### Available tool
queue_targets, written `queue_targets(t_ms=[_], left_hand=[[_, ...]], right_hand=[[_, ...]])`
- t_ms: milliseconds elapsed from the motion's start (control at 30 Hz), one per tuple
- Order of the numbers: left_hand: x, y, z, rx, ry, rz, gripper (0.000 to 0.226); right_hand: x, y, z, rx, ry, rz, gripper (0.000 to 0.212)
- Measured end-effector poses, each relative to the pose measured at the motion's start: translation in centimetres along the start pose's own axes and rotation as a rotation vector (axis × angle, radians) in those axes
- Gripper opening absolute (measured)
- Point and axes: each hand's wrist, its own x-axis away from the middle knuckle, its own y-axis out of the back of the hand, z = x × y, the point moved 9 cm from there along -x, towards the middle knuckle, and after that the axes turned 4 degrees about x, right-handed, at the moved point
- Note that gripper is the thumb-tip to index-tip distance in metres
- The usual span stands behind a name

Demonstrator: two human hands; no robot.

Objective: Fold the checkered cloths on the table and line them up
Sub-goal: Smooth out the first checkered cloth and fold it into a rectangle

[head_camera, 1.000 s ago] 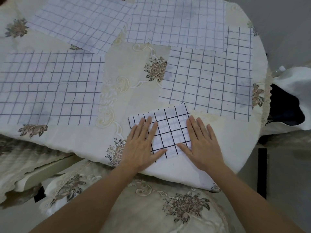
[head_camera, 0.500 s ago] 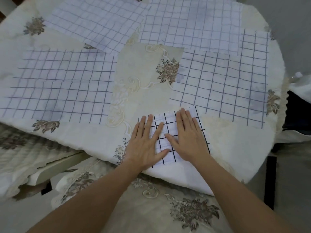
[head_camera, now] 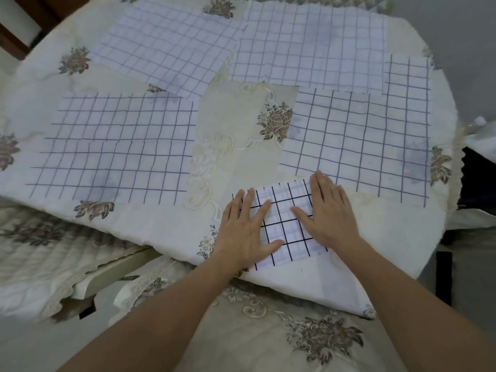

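The small folded white cloth with dark grid lines [head_camera: 285, 224] lies at the near edge of the counter [head_camera: 161, 221]. The right hand [head_camera: 331, 213] has slid from the cloth's middle out to its right side, so the fold looks pressed and ready to be lined up. Both hands lie flat with straight fingers, gripping nothing; the left hand [head_camera: 243, 232] presses the left side.
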Motion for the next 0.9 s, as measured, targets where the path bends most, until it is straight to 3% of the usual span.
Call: queue_targets(t_ms=[100, 200, 367, 433, 567, 900], left_hand=[[-0.5, 2.5, -0.5, -0.034, -0.001, 0.027, 0.084], [-2.0, 6.2, -1.9, -0.081, -0.078, -0.095, 0.065], [-5.5, 7.9, -9.4, -0.121, -0.586, -0.153, 0.035], [-6.6, 7.9, -12.3, -0.152, -0.775, -0.123, 0.036], [-8.3, 6.7, -15.4, -0.256, -0.940, 0.010, 0.038], [-9.7, 5.7, -16.8, -0.283, -1.114, 0.027, 0.031]], right_hand=[[-0.1, 2.2, -0.7, -0.137, -0.023, 0.064, 0.085], [2.4, 5.2, -2.8, -0.205, -0.132, -0.055, 0.072], [7.5, 4.8, -5.6, -0.274, -0.360, -0.125, 0.042], [8.5, 3.9, -5.9, -0.314, -0.425, -0.092, 0.036], [9.3, 2.4, -6.2, -0.426, -0.550, -0.048, 0.029], [9.0, 0.9, -6.5, -0.499, -0.666, 0.004, 0.033]])
